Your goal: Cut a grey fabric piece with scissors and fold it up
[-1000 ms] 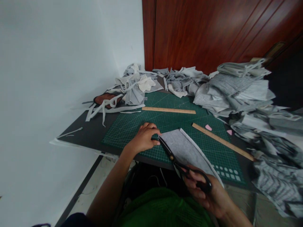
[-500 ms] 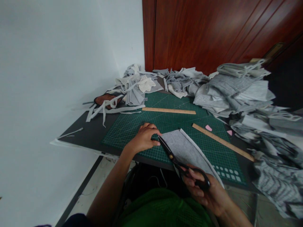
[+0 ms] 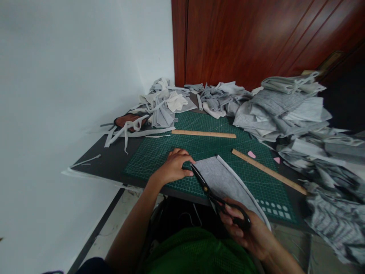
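Note:
My right hand [image 3: 245, 228] is closed round the black handles of a pair of scissors [image 3: 205, 189], with its fingers through the loops. The blades point up and left along the left edge of a grey fabric piece [image 3: 219, 177] that has a pale folded border on its right side. At the scissor tips, my left hand [image 3: 175, 165] has thumb and index finger curved together at the corner of the fabric, where they seem to pinch it. The exact contact there is too small to make out. The fabric's lower end passes behind my right hand.
Under the work lies a green cutting mat [image 3: 159, 152] on a dark table. Two wooden rulers [image 3: 203, 134] and pink chalk pieces [image 3: 251, 154] rest on it. Grey fabric piles [image 3: 279, 106] line the back and right. A brown pouch [image 3: 125, 121] lies left among pale strips.
The scissor handles have shifted very slightly left in my right hand. My left hand and the fabric stay nearly where they were.

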Action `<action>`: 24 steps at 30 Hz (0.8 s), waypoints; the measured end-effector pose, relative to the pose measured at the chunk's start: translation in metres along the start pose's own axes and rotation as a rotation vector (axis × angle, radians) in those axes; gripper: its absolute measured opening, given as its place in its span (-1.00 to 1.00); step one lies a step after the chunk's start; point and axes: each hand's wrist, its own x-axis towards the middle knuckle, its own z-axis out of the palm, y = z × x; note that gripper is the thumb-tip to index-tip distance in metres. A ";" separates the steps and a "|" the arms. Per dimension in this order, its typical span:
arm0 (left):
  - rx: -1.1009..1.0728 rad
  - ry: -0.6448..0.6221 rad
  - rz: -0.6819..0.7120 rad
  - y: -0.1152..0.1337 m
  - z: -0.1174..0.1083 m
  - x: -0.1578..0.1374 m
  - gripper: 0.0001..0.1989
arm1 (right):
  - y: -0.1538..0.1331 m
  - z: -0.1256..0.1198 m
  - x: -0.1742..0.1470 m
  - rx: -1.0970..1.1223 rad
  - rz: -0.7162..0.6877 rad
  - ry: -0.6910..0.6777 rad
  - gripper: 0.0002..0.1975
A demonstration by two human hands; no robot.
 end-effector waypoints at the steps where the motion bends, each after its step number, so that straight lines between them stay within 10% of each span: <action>1: -0.001 -0.001 -0.002 0.000 0.000 0.000 -0.66 | 0.000 0.001 0.000 -0.006 -0.002 0.005 -0.44; 24: -0.028 -0.004 0.020 -0.005 0.003 0.001 -0.67 | 0.002 0.004 -0.002 -0.022 -0.015 0.066 -0.35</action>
